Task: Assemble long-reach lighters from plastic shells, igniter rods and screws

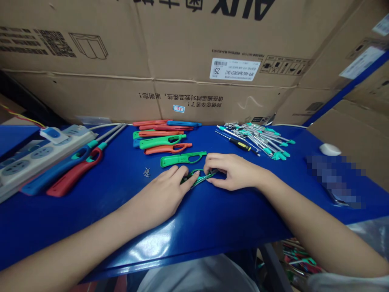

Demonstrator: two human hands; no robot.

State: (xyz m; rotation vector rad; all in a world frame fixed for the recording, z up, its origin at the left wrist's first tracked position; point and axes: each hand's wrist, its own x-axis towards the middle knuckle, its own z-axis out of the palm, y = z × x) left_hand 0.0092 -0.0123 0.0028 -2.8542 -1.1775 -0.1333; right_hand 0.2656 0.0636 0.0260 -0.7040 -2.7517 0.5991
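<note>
While left grip (170, 185) and right grip (228, 170) pinch it, the green piece (202, 178) slants lengthwise, rightward and away.

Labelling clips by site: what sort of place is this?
Probably a small hand-assembly workbench: red, green and blue plastic handle pieces, a pile of slim silvery metal rods with teal ends, and a black-and-yellow screwdriver lie on a glossy blue tabletop.

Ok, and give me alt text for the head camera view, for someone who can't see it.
A person's left hand and right hand hold a partly hidden green piece at a blue table. Just beyond lies a green casing, with a pile of coloured casings behind it and silver rods with teal ends to the right. Cardboard stands at the back.
</note>
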